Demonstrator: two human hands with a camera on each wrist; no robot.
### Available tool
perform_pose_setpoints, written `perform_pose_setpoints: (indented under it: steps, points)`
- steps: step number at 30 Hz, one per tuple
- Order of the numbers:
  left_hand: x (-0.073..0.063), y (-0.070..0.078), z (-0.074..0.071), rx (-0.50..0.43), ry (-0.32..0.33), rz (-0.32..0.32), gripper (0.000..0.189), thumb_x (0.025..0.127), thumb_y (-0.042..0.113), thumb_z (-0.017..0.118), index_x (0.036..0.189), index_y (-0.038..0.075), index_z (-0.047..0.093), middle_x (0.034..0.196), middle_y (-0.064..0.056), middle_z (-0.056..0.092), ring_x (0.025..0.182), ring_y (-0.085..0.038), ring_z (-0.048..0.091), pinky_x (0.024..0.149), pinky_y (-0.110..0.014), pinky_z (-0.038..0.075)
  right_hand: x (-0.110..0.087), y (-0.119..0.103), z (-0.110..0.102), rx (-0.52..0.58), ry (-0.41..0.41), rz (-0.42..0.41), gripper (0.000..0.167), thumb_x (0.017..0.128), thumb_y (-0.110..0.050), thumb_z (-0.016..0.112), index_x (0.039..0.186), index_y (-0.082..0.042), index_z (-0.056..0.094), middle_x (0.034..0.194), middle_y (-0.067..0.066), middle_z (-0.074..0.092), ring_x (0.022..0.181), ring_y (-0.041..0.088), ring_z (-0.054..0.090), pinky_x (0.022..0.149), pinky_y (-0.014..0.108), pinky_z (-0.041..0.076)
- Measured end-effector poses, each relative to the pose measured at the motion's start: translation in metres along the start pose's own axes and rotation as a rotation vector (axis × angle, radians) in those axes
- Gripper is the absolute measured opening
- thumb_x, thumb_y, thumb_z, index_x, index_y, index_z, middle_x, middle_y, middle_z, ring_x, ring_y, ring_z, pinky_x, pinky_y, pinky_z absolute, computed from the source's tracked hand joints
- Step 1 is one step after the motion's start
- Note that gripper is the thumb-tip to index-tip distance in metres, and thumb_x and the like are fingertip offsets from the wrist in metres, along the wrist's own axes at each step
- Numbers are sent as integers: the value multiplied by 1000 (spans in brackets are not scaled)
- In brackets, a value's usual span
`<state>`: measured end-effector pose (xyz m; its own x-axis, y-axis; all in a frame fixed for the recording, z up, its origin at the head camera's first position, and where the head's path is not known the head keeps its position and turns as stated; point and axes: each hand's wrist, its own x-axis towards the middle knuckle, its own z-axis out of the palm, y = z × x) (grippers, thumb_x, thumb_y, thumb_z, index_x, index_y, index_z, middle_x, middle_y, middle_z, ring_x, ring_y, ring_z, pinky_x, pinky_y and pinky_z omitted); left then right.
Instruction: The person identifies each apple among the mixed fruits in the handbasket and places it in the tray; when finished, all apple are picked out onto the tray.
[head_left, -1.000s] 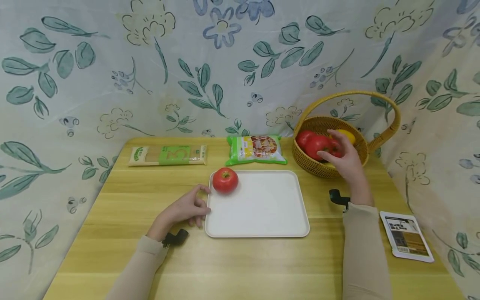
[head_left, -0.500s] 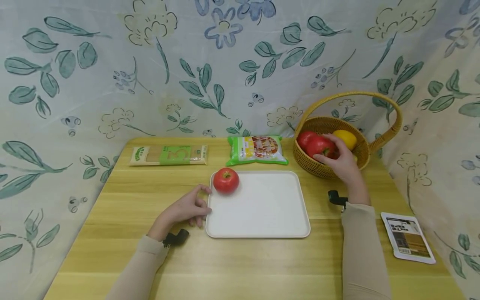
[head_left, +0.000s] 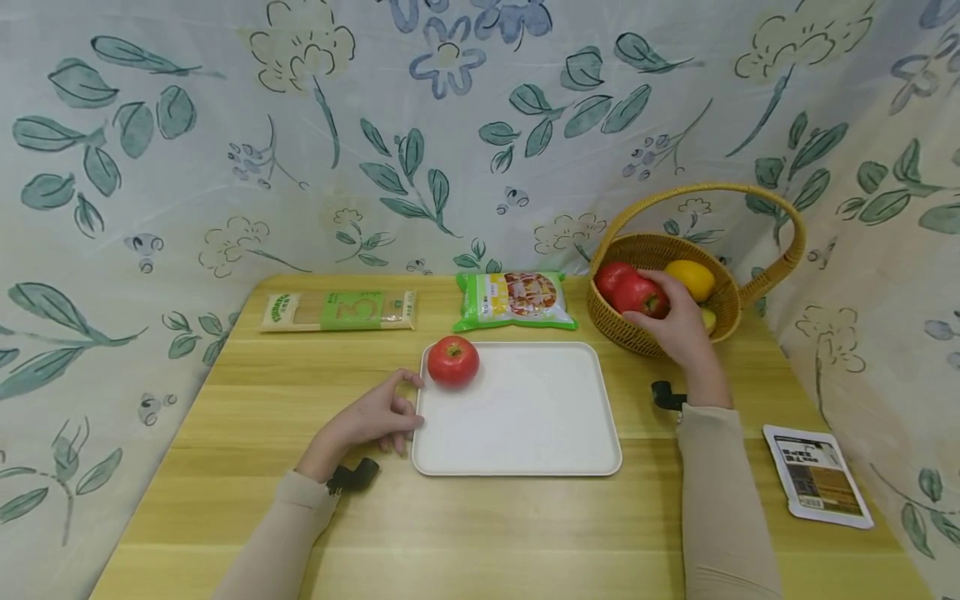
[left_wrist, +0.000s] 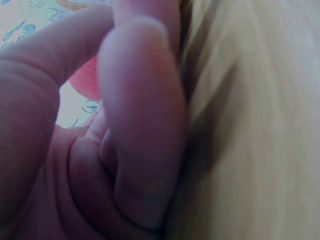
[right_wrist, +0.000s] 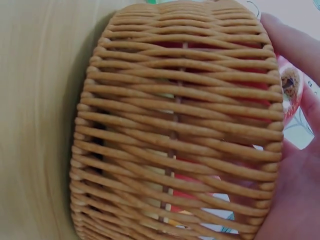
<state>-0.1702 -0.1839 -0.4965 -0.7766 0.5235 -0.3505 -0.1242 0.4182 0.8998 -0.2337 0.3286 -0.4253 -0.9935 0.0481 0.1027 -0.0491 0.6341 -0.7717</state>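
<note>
In the head view my right hand (head_left: 678,321) reaches over the rim of a wicker basket (head_left: 626,336) at the back right. Its thumb and fingers grip a red apple (head_left: 639,296), whose brown stem hollow shows in the right wrist view. Beside it in the basket lie another red apple (head_left: 612,277), a lemon (head_left: 692,280) and a partly hidden yellow-green fruit (head_left: 708,319). A third apple (head_left: 453,362) sits at the far left corner of a white tray (head_left: 517,417). With loosely bent fingers, my left hand (head_left: 371,415) rests by the tray's left edge, holding nothing.
Behind the tray lie a pack of noodles (head_left: 341,311) and a green-edged food bag (head_left: 517,298). A white packet (head_left: 817,475) lies near the table's right edge. The basket's tall handle (head_left: 705,188) arches above the fruit. Floral cloth (head_left: 450,150) hangs behind.
My right hand has shifted slightly left and closed round the apple in the basket, uncovering more of the lemon. The left hand and the apple on the tray have stayed put.
</note>
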Motion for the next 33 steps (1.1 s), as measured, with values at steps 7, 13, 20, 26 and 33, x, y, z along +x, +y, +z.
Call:
perform_pose_setpoints:
  steps: [7,13,20,26,33]
  points:
    - [-1,1,0,-9,-4,-5,62,96,17,75,144,11,36,72,-5,68,52,-17,68,45,-26,50,0,2,5,-25,55,-13,78,94,-39,82,160,-26,44,167,17,39,147,47,38,117,77,35]
    - [0,1,0,-2,-4,-5,61,97,17,75,144,13,36,73,-4,68,53,-17,69,46,-26,50,-1,0,4,-6,97,-24,76,93,-40,83,159,-28,47,166,16,40,147,45,39,118,75,36]
    - [1,0,0,5,2,1,61,96,17,75,144,15,37,73,-5,69,53,-18,69,46,-26,51,-5,-14,0,15,138,-28,77,92,-41,84,159,-31,48,164,16,41,145,45,41,115,74,41]
    - [0,1,0,-6,-1,6,61,96,17,75,144,15,37,74,-6,70,53,-18,69,46,-27,51,-12,-32,-2,14,149,-42,77,93,-41,82,160,-36,45,163,17,41,144,43,41,115,73,42]
    - [-1,1,-1,-6,-4,14,61,96,17,76,143,14,37,75,-6,71,53,-18,69,46,-26,52,-22,-59,6,100,128,-72,73,93,-38,83,155,-26,48,159,6,51,138,30,50,117,56,49]
